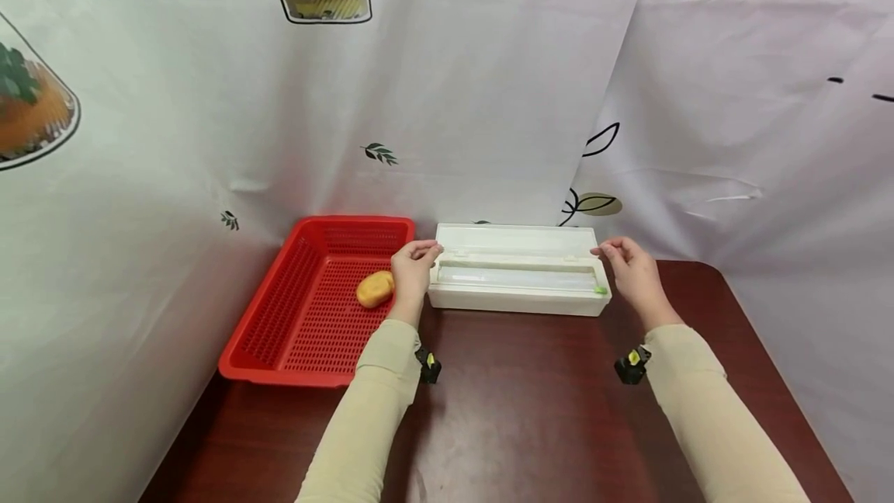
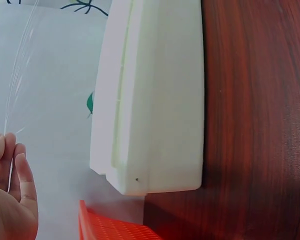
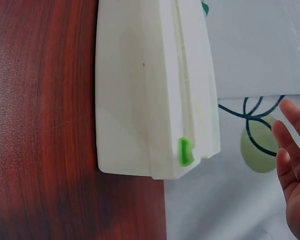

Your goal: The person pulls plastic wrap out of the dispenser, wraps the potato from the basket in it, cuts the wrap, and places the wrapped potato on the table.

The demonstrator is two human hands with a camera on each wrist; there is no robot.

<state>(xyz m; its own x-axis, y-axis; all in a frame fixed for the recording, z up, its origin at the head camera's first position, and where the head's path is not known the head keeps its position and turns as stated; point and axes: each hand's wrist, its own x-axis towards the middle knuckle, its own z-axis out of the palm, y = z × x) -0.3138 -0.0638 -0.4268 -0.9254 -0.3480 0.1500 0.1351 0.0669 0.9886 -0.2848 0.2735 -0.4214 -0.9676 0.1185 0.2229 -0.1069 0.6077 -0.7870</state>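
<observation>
Head view. The left hand [image 1: 412, 274] and the right hand [image 1: 634, 274] stand at either end of a long white plastic box [image 1: 517, 302], which lies between them on the dark red-brown wood-grain counter [image 1: 517, 402]. Each hand has thumb and forefinger brought together in a pinch. Within the box lies a pale translucent roll [image 1: 517, 278]; a small bright-green tab [image 1: 601, 290] sits at the end near the right hand. Left of the left hand is a red perforated plastic basket [image 1: 317, 332] holding a rounded yellow object [image 1: 374, 290], partly hidden by that hand.

Left wrist view. The left hand, fingers nearly together, grips a thin sheet of clear plastic film [image 2: 13, 90], which stretches away from its fingertips. The box lies to one side of this hand, apart from it, with a corner of the basket below.

Right wrist view. The fingers of the right hand are loosely bent and somewhat spread, the thumb out of sight; a faint film edge reaches toward them, and the pinch is judged mainly from the head view. Good handling here would seem to call for level hands and even, light tension, each corner pinched near its edge; uneven pull could make the film fold or cling to itself.
</observation>
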